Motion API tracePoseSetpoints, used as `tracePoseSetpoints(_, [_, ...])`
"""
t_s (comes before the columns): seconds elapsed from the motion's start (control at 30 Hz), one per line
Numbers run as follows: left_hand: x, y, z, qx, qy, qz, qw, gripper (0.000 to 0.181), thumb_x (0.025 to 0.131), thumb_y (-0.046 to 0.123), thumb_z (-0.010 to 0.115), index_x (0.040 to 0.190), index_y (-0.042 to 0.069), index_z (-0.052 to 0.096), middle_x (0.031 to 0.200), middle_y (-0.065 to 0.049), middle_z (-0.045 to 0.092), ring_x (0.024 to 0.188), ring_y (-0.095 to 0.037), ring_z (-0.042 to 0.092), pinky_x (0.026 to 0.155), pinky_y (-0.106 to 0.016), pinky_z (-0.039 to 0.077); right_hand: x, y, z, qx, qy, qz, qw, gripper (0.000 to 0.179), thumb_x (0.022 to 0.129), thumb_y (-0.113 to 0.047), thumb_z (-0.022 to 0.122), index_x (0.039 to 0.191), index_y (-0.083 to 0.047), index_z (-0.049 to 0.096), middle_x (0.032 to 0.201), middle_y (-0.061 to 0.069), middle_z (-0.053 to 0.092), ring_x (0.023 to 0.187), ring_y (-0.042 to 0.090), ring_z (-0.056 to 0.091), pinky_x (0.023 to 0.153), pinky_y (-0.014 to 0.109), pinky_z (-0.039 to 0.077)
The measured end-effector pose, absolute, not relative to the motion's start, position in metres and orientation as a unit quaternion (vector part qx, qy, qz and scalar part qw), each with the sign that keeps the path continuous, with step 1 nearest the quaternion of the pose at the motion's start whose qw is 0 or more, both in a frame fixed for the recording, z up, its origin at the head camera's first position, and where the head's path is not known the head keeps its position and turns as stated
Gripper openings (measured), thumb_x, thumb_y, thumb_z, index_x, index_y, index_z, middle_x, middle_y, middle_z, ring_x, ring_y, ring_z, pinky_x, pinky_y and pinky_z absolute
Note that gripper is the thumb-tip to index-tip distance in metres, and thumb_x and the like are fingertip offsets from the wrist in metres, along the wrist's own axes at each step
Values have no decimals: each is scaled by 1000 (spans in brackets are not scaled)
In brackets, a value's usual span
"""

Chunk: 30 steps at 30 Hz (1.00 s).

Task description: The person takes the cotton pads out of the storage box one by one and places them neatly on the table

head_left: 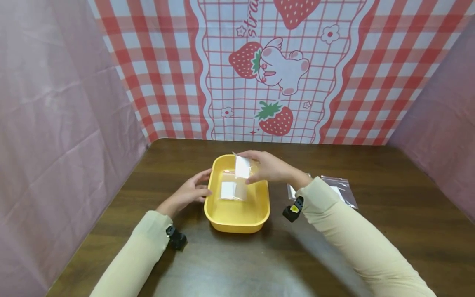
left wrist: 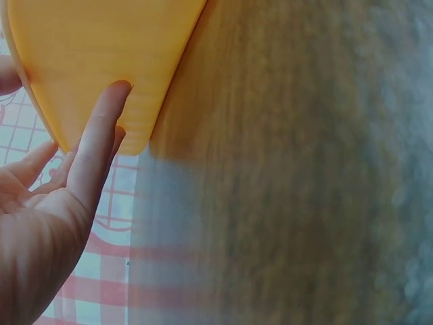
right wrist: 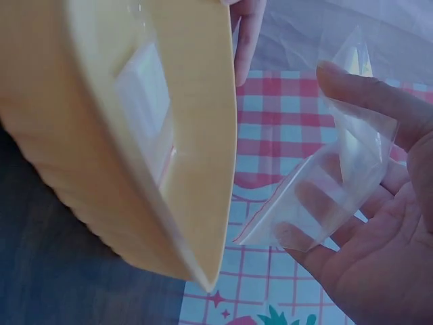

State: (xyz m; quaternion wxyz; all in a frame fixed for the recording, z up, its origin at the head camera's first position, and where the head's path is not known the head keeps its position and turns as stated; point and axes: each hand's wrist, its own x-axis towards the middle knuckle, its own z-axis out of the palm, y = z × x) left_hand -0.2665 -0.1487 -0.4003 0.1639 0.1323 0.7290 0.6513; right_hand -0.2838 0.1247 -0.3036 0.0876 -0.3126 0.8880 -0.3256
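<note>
My right hand [head_left: 272, 167] holds a small clear zip bag [head_left: 242, 166] with a white piece in it, over the far right part of a yellow plastic basin [head_left: 237, 227]. In the right wrist view the bag [right wrist: 308, 203] lies between thumb and fingers, its red-lined seal edge pointing toward the basin. Another clear bag [head_left: 228, 190] with a white piece lies on the basin floor. At the basin's left side is my left hand [head_left: 187, 192]; in the left wrist view its extended fingers [left wrist: 101, 135] rest along the outer wall.
More clear zip bags [head_left: 339, 187] with white pieces lie on the brown wooden table [head_left: 237, 264] right of the basin, partly hidden by my right forearm. A red-checked strawberry cloth [head_left: 178, 82] hangs behind the table, and pink cloth [head_left: 67, 123] hangs at the sides.
</note>
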Motion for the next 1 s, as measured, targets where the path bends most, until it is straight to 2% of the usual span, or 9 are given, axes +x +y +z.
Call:
tracePoseSetpoints(0.27, [-266, -148, -398, 132, 734, 646, 163, 75, 83, -2, 58, 148, 10, 23, 144, -22, 30, 119, -39, 45, 77, -40, 54, -264, 146, -313, -298, 885, -348, 85, 76, 72, -20, 81, 139, -18, 44, 131, 5, 50, 100, 21, 51, 81, 35, 47])
tracePoseSetpoints(0.43, [-266, -149, -399, 134, 731, 650, 162, 74, 83, -2, 57, 148, 9, 22, 143, -23, 29, 119, -40, 45, 77, -41, 54, -253, 161, -320, -297, 877, -369, 80, 77, 71, -20, 81, 139, -18, 45, 135, 3, 48, 120, 22, 44, 97, 45, 40])
tracePoseSetpoints(0.57, [-266, -149, -400, 133, 731, 649, 161, 74, 83, -1, 58, 148, 9, 23, 143, -23, 31, 118, -39, 45, 77, -40, 54, -243, 174, -323, -286, 870, -393, 80, 75, 71, -17, 82, 137, -15, 46, 135, 3, 47, 128, 23, 38, 102, 47, 34])
tracePoseSetpoints(0.77, [-265, -149, -400, 128, 737, 644, 162, 75, 83, -1, 58, 148, 10, 23, 142, -22, 32, 118, -38, 46, 77, -40, 54, -229, 192, -331, -275, 878, -387, 56, 74, 69, -20, 83, 135, -17, 48, 133, 5, 50, 117, 25, 46, 96, 50, 40])
tracePoseSetpoints(1.0, [-264, -148, -399, 124, 736, 645, 164, 74, 83, -1, 58, 148, 11, 23, 142, -21, 32, 117, -37, 47, 77, -40, 54, -216, 207, -345, -298, 880, -369, 6, 74, 67, -16, 84, 133, -10, 50, 126, 7, 55, 105, 22, 51, 87, 43, 44])
